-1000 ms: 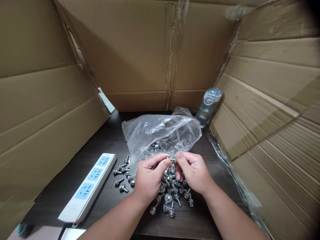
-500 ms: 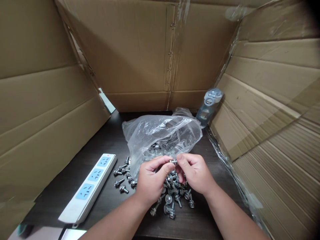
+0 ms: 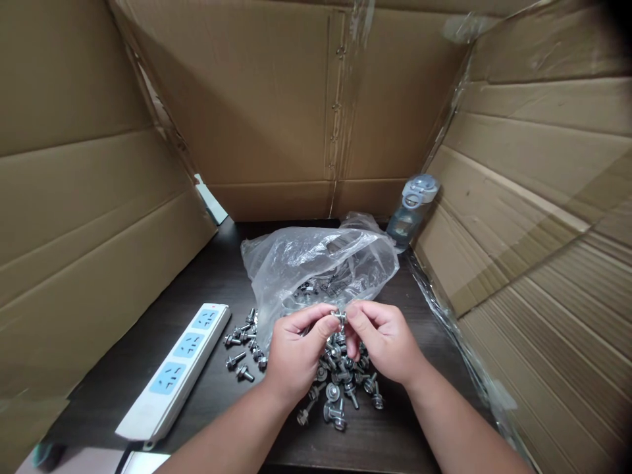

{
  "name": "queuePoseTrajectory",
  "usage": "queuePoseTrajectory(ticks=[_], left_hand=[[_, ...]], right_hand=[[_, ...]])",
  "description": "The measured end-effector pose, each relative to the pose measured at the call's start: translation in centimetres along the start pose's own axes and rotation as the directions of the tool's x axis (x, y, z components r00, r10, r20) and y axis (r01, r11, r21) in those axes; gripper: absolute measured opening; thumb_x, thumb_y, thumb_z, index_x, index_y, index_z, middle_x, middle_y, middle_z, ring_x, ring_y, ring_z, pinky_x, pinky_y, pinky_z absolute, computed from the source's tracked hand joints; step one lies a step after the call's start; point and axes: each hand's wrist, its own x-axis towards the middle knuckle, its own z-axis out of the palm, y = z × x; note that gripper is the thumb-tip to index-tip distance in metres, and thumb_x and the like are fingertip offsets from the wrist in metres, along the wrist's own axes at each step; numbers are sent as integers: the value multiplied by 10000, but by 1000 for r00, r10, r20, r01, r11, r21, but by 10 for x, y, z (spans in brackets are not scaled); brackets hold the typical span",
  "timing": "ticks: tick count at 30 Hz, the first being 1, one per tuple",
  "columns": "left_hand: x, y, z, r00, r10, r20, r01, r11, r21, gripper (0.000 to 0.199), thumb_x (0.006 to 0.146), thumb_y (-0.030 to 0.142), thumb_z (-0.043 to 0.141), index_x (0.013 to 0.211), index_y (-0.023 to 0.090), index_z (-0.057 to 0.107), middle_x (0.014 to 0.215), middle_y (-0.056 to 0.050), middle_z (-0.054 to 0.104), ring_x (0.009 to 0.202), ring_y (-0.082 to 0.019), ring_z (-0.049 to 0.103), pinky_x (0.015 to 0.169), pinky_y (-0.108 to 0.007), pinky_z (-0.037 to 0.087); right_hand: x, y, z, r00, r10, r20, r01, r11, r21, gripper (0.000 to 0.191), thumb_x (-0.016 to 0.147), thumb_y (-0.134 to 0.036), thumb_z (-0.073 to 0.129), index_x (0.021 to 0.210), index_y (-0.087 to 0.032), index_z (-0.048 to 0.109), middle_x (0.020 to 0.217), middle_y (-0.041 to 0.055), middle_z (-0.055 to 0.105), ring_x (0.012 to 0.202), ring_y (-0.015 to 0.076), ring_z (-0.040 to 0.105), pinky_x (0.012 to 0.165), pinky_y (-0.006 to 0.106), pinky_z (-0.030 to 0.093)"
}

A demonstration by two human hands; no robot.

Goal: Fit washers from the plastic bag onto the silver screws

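Observation:
Between the fingertips of both hands is a small metal bolt (image 3: 340, 316), held roughly level. My left hand (image 3: 302, 349) pinches one end with thumb and forefinger; my right hand (image 3: 382, 337) pinches the other. Just beneath them lies a pile of silvery bolts with washers (image 3: 334, 393), partly hidden by the hands. More loose bolts (image 3: 237, 360) are scattered left of my left hand. Behind the hands spreads a clear plastic bag (image 3: 296, 253), its mouth facing me, with small metal parts inside.
A white power strip (image 3: 189, 372) with blue sockets lies at the left on the dark table (image 3: 207, 283). At the back right a clear water bottle (image 3: 409, 214) leans by the cardboard wall (image 3: 518, 197). A pale green object (image 3: 211, 201) stands at the back left.
Both hands have shifted very slightly to the left with the bolt between them. The pile, bag and power strip look the same.

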Motion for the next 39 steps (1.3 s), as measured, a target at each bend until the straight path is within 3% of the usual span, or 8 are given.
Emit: queuePoseTrajectory(ticks=[6, 14, 19, 23, 25, 31, 36, 39], left_hand=[[0, -2, 1, 1000, -9, 7, 9, 999, -42, 235, 779, 329, 708, 951, 170, 721, 610, 7, 543, 496, -47, 359, 479, -186, 290], [-1, 5, 4, 998, 54, -19, -52, 995, 90, 235, 781, 364, 698, 882, 156, 737, 703, -32, 661, 526, -86, 490, 497, -205, 375], [-2, 5, 3, 998, 60, 23, -61, 997, 51, 185, 806, 318, 687, 914, 179, 742, 688, -18, 657, 503, -59, 469, 497, -191, 374], [-1, 2, 2, 999, 36, 23, -35, 999, -36, 178, 815, 304, 684, 945, 194, 736, 685, -6, 645, 507, -44, 451, 510, -181, 376], [0, 0, 2, 999, 32, 10, -32, 999, -44, 182, 811, 311, 689, 939, 190, 735, 698, -10, 644, 530, -48, 465, 522, -181, 383], [0, 0, 0, 1000, 17, -12, -17, 1000, 21, 223, 793, 325, 706, 967, 189, 739, 700, -14, 652, 512, -43, 445, 501, -175, 371], [-1, 8, 5, 999, 41, -8, -40, 993, 111, 187, 776, 338, 718, 869, 182, 760, 709, -28, 678, 595, -75, 533, 563, -172, 422], [-2, 10, 7, 999, 47, -3, -47, 992, 118, 178, 776, 334, 718, 865, 186, 760, 707, -28, 682, 669, -97, 580, 606, -170, 445]], right_hand=[[-2, -3, -1, 1000, 6, -21, -3, 992, 128, 342, 841, -407, 644, 1035, -135, 570, 654, 24, 623, 565, 138, 621, 538, 260, 537], [-1, -7, 5, 998, -47, -50, 52, 994, 96, 234, 812, -361, 676, 834, -136, 616, 671, 16, 591, 504, 115, 592, 478, 233, 508], [0, 1, 1, 1000, -15, 18, 16, 1000, -13, 403, 935, -454, 485, 721, -127, 580, 540, 16, 551, 450, 97, 535, 449, 210, 447], [-3, 1, -1, 999, -34, -4, 34, 992, 122, 297, 888, -408, 589, 1013, -139, 580, 720, 34, 630, 571, 124, 619, 536, 243, 532], [-4, -2, 0, 999, -54, -1, 53, 984, 171, 289, 845, -322, 661, 1056, -148, 565, 757, 33, 644, 615, 129, 640, 587, 255, 555], [-2, -7, 3, 996, -73, -55, 81, 986, 148, 157, 853, -264, 643, 903, -120, 606, 660, 23, 626, 560, 109, 615, 554, 227, 536], [-1, -3, 0, 999, -27, -39, 26, 999, -34, 303, 921, -368, 541, 753, -122, 592, 530, 6, 556, 460, 90, 527, 478, 208, 451], [-2, 1, -1, 999, -19, -49, 17, 999, -36, 379, 948, -417, 476, 727, -128, 581, 539, 10, 547, 469, 93, 532, 471, 205, 444]])
